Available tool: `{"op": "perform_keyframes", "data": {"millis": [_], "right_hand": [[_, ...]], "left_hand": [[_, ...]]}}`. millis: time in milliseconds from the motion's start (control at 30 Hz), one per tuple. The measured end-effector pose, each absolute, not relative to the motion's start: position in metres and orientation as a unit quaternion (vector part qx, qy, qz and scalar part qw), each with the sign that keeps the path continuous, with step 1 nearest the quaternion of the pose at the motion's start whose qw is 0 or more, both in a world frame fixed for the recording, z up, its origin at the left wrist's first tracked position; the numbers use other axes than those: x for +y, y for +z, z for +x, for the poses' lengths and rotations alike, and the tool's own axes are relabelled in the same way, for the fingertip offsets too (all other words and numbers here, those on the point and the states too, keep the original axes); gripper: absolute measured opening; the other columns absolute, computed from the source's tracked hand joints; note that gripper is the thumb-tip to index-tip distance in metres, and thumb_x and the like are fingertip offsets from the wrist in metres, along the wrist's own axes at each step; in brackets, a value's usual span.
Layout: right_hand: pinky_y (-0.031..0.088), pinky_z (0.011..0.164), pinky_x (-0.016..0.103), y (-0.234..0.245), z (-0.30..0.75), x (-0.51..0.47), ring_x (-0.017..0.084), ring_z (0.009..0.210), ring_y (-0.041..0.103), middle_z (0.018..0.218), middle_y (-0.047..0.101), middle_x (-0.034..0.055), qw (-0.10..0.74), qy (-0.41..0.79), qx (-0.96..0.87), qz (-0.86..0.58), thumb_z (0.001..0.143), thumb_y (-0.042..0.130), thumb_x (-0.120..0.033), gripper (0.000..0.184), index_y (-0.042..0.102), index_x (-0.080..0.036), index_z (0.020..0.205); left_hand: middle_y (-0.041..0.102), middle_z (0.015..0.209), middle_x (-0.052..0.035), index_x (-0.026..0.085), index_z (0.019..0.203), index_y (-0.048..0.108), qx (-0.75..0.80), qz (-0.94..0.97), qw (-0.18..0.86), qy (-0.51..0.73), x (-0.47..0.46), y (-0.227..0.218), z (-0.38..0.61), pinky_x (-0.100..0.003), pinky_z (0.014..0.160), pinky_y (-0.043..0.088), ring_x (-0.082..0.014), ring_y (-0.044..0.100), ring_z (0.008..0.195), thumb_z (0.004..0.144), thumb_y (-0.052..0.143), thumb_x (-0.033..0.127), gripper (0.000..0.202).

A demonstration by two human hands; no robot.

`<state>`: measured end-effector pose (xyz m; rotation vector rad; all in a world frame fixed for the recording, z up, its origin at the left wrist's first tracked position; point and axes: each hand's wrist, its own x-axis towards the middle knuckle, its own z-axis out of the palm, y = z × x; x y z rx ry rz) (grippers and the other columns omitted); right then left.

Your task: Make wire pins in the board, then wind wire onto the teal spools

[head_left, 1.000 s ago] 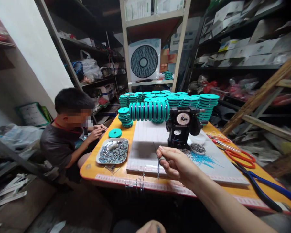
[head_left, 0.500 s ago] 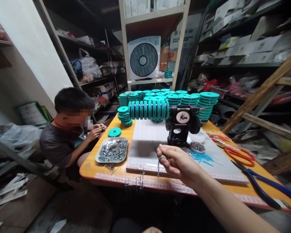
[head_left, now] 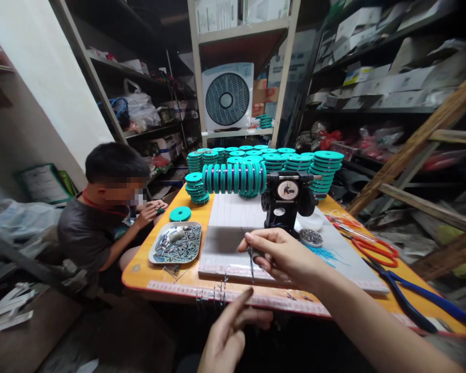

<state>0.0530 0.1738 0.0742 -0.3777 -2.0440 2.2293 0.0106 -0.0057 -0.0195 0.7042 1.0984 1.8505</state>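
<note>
Head view: the right hand (head_left: 285, 256), just in front of the black winding machine (head_left: 286, 199), pinches a thin dark wire (head_left: 251, 263) between thumb and fingertips. The strand hangs straight down over the white board (head_left: 225, 228). It is judged light, springy, easily bent and slippery, and best held near its top. The left hand (head_left: 227, 331), well in front of the machine, is loosely open with forefinger extended, holding nothing. The wire's upper end is hidden in the grip, and its make-up is too fine to resolve.
</note>
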Motion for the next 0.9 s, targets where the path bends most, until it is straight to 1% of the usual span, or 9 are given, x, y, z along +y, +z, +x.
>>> {"op": "perform_keyframes", "data": {"millis": [67, 133, 233, 333, 467, 567, 667, 800, 900], "right_hand": [[0.019, 0.033, 0.015, 0.082, 0.053, 0.177, 0.002, 0.033, 0.028, 0.043, 0.042, -0.0068, 0.046, 0.694, -0.710, -0.112, 0.084, 0.056, -0.047, 0.037, 0.068, -0.012, 0.087], [0.022, 0.034, 0.014, 0.086, 0.054, 0.180, 0.003, 0.036, 0.034, 0.043, 0.045, -0.0050, 0.052, 0.661, -0.741, -0.106, 0.085, 0.058, -0.043, 0.035, 0.070, -0.011, 0.086], [0.022, 0.036, 0.014, 0.088, 0.054, 0.184, 0.002, 0.040, 0.036, 0.049, 0.051, -0.0025, 0.061, 0.639, -0.759, -0.108, 0.084, 0.059, -0.040, 0.032, 0.071, -0.010, 0.083], [0.020, 0.035, 0.013, 0.088, 0.055, 0.185, 0.001, 0.040, 0.033, 0.048, 0.048, -0.0032, 0.060, 0.656, -0.744, -0.112, 0.082, 0.063, -0.038, 0.031, 0.070, -0.008, 0.074], [0.020, 0.031, 0.014, 0.083, 0.053, 0.182, 0.003, 0.032, 0.035, 0.049, 0.053, -0.0031, 0.028, 0.742, -0.660, -0.114, 0.085, 0.055, -0.044, 0.032, 0.064, -0.013, 0.087], [0.024, 0.031, 0.014, 0.075, 0.046, 0.175, 0.003, 0.030, 0.038, 0.053, 0.054, -0.0028, 0.030, 0.817, -0.562, -0.127, 0.090, 0.040, -0.048, 0.037, 0.049, -0.017, 0.071], [0.024, 0.029, 0.013, 0.068, 0.036, 0.167, 0.002, 0.029, 0.037, 0.048, 0.044, -0.0066, 0.058, 0.860, -0.484, -0.152, 0.092, 0.037, -0.044, 0.038, 0.035, -0.019, 0.064], [0.018, 0.026, 0.013, 0.067, 0.030, 0.159, 0.002, 0.025, 0.032, 0.045, 0.040, -0.0085, 0.078, 0.883, -0.428, -0.174, 0.092, 0.038, -0.042, 0.037, 0.034, -0.019, 0.064], [0.016, 0.025, 0.012, 0.069, 0.028, 0.157, 0.003, 0.024, 0.032, 0.044, 0.041, -0.0079, 0.068, 0.889, -0.414, -0.184, 0.093, 0.038, -0.042, 0.037, 0.034, -0.019, 0.063]], "left_hand": [[0.067, 0.097, -0.0104, 0.017, 0.131, 0.045, 0.416, 0.312, 0.401, 0.754, 0.016, -0.007, 0.001, -0.041, 0.086, 0.042, -0.0229, 0.061, 0.079, 0.083, 0.057, 0.044, 0.056], [0.062, 0.096, -0.0091, 0.017, 0.128, 0.044, 0.439, 0.289, 0.408, 0.747, 0.033, 0.008, -0.005, -0.037, 0.075, 0.048, -0.0164, 0.056, 0.069, 0.091, 0.046, 0.036, 0.042], [0.053, 0.079, -0.0031, 0.015, 0.102, 0.054, 0.457, 0.290, 0.411, 0.733, 0.050, 0.023, -0.010, -0.031, 0.056, 0.051, -0.0125, 0.048, 0.059, 0.094, 0.039, 0.038, 0.028], [0.041, 0.065, 0.0022, 0.015, 0.078, 0.051, 0.466, 0.304, 0.396, 0.731, 0.057, 0.024, -0.015, -0.026, 0.049, 0.050, -0.0098, 0.038, 0.053, 0.093, 0.043, 0.039, 0.029], [0.032, 0.060, 0.0048, 0.015, 0.080, 0.052, 0.477, 0.304, 0.394, 0.725, 0.058, 0.019, -0.016, -0.016, 0.039, 0.034, -0.0078, 0.024, 0.049, 0.091, 0.046, 0.041, 0.029], [0.037, 0.063, 0.0038, 0.016, 0.078, 0.051, 0.495, 0.295, 0.350, 0.738, 0.056, 0.019, -0.011, -0.014, 0.041, 0.021, -0.0067, 0.022, 0.051, 0.091, 0.047, 0.042, 0.029], [0.043, 0.068, 0.0013, 0.016, 0.072, 0.050, 0.503, 0.290, 0.304, 0.755, 0.056, 0.020, -0.008, -0.016, 0.046, 0.024, -0.0080, 0.029, 0.056, 0.090, 0.051, 0.043, 0.033], [0.040, 0.067, 0.0017, 0.017, 0.072, 0.050, 0.503, 0.272, 0.277, 0.772, 0.056, 0.016, -0.008, -0.017, 0.054, 0.030, -0.0105, 0.035, 0.062, 0.088, 0.053, 0.045, 0.032], [0.036, 0.064, 0.0040, 0.017, 0.070, 0.046, 0.492, 0.253, 0.283, 0.783, 0.053, 0.014, -0.007, -0.016, 0.052, 0.029, -0.0084, 0.031, 0.058, 0.087, 0.055, 0.044, 0.034]]}}
